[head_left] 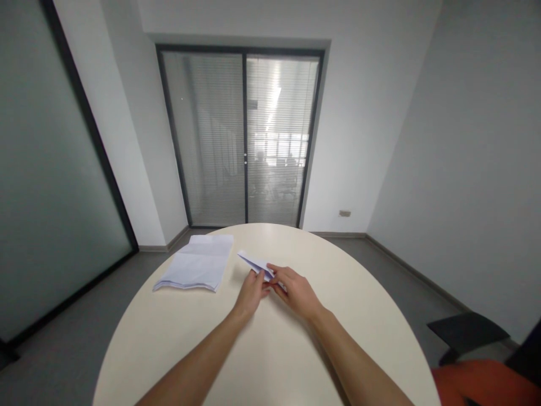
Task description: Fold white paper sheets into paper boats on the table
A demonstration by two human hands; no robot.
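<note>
Here, the left hand and right hand are pinching 1 folded paper; light, matched pressure should be keeping its edges aligned.

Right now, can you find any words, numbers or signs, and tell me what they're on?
There are none I can read.
Folded paper in both hands: no writing shows.
White paper on the table: none I can make out.
Small wall plate: too small and blurred to tell.
</note>
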